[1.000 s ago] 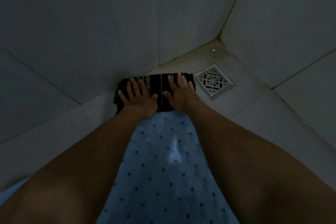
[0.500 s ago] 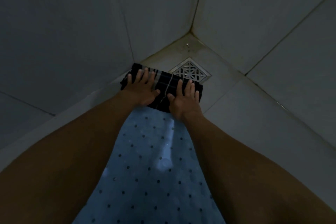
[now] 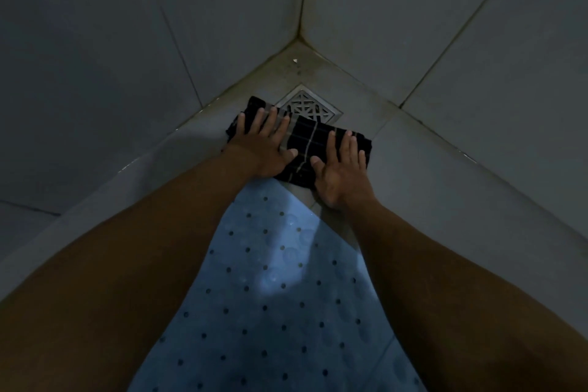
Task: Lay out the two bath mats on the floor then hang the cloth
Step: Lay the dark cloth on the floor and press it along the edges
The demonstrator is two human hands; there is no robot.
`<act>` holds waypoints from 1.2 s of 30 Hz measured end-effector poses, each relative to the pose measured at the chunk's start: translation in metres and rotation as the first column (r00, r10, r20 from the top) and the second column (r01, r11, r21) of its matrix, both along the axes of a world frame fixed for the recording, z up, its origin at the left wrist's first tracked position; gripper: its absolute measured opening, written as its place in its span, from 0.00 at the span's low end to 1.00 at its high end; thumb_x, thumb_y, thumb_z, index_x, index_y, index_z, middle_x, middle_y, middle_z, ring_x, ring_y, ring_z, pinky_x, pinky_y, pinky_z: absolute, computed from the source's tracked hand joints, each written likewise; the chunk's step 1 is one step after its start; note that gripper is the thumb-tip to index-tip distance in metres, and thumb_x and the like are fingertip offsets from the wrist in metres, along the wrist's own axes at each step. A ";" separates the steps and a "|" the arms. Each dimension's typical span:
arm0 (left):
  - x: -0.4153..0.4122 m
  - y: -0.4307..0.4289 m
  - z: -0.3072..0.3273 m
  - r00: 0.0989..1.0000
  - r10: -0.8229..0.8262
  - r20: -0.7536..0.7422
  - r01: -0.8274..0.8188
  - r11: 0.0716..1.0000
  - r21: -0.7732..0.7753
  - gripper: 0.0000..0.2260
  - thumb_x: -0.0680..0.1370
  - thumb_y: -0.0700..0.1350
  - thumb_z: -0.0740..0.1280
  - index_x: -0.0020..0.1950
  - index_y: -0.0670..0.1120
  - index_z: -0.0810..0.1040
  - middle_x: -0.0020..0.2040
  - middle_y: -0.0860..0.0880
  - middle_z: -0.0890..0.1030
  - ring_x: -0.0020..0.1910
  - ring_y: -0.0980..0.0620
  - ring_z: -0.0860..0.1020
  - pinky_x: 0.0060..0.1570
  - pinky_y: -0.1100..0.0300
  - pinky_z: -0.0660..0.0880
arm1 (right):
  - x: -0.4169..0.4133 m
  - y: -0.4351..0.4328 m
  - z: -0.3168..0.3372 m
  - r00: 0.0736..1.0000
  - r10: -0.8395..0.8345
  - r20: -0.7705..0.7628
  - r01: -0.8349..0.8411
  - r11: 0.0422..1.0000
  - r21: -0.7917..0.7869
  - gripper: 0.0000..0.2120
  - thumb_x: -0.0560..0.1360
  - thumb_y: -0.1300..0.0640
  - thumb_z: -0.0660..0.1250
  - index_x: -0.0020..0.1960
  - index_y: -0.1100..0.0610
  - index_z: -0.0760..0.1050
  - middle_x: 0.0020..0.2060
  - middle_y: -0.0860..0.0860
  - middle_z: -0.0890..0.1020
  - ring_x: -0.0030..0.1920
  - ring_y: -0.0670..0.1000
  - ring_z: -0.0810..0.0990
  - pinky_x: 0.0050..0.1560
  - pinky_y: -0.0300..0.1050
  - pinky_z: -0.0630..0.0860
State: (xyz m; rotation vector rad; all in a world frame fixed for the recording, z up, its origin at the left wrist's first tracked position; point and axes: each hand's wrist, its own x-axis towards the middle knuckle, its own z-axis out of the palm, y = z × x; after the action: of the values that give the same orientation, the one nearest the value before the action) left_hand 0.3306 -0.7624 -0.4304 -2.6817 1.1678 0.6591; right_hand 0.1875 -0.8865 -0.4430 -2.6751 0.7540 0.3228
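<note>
A folded dark cloth with pale checked lines (image 3: 310, 145) lies on the tiled floor in the corner, partly over the drain. My left hand (image 3: 265, 145) rests flat on its left end with fingers spread. My right hand (image 3: 342, 170) lies flat on its right end, palm down, with the heel on the floor. A light blue bath mat with small dark holes (image 3: 273, 312) is spread on the floor between my forearms, its far tip touching the cloth. Only this one mat is in view.
A square metal floor drain (image 3: 313, 105) sits just beyond the cloth, its near edge covered by it. Two grey tiled walls (image 3: 127, 41) meet in the corner (image 3: 300, 38) behind the drain. Bare floor tile (image 3: 445, 194) lies to the right.
Both hands have slid the cloth to the right along the wall's foot, from beside the drain to partly over it. The view has turned toward the corner.
</note>
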 end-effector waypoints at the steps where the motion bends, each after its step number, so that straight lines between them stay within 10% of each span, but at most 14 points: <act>1: -0.006 -0.002 -0.002 1.000 0.012 0.010 -0.012 1.000 -0.009 0.35 0.80 0.67 0.43 0.80 0.51 0.36 0.80 0.46 0.35 0.78 0.43 0.34 0.74 0.37 0.34 | -0.003 -0.005 0.000 1.000 0.012 0.005 -0.012 1.000 0.001 0.32 0.84 0.42 0.43 0.80 0.55 0.36 0.79 0.58 0.36 0.78 0.55 0.33 0.77 0.52 0.35; 14: -0.068 -0.041 -0.016 0.960 0.279 0.013 -0.265 0.927 -0.265 0.34 0.82 0.62 0.42 0.81 0.43 0.42 0.80 0.40 0.36 0.79 0.41 0.35 0.74 0.38 0.34 | -0.019 -0.081 0.004 0.983 0.185 -0.005 -0.185 0.979 -0.082 0.32 0.83 0.43 0.49 0.81 0.52 0.42 0.80 0.55 0.42 0.79 0.52 0.39 0.75 0.46 0.34; 23: -0.135 -0.073 -0.014 0.822 0.562 -0.093 -0.565 0.784 -0.258 0.35 0.82 0.62 0.46 0.80 0.40 0.42 0.80 0.38 0.41 0.79 0.39 0.40 0.74 0.36 0.35 | -0.006 -0.128 0.021 0.876 0.435 -0.210 -0.470 0.867 -0.165 0.36 0.76 0.36 0.36 0.81 0.50 0.38 0.80 0.55 0.42 0.80 0.53 0.42 0.79 0.56 0.42; 32: -0.130 -0.079 -0.009 0.802 0.587 -0.113 -0.598 0.781 -0.182 0.37 0.79 0.64 0.42 0.80 0.41 0.42 0.81 0.38 0.44 0.80 0.38 0.43 0.72 0.37 0.35 | 0.004 -0.124 0.021 0.871 0.367 -0.328 -0.418 0.903 -0.099 0.38 0.72 0.36 0.32 0.79 0.48 0.33 0.79 0.54 0.35 0.79 0.53 0.37 0.77 0.59 0.38; 36: -0.127 -0.085 -0.013 0.809 0.583 -0.070 -0.588 0.802 -0.105 0.37 0.81 0.66 0.43 0.80 0.42 0.35 0.80 0.40 0.36 0.78 0.40 0.35 0.72 0.39 0.30 | 0.000 -0.133 0.015 0.878 0.411 -0.244 -0.435 0.899 -0.050 0.33 0.80 0.39 0.42 0.79 0.48 0.32 0.78 0.54 0.34 0.79 0.52 0.34 0.76 0.57 0.33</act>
State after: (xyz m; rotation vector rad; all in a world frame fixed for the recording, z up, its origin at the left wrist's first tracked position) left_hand 0.2040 -0.8473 -0.4435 -3.1617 0.3535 0.7255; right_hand 0.1876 -1.0198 -0.4283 -2.9192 0.2309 0.7300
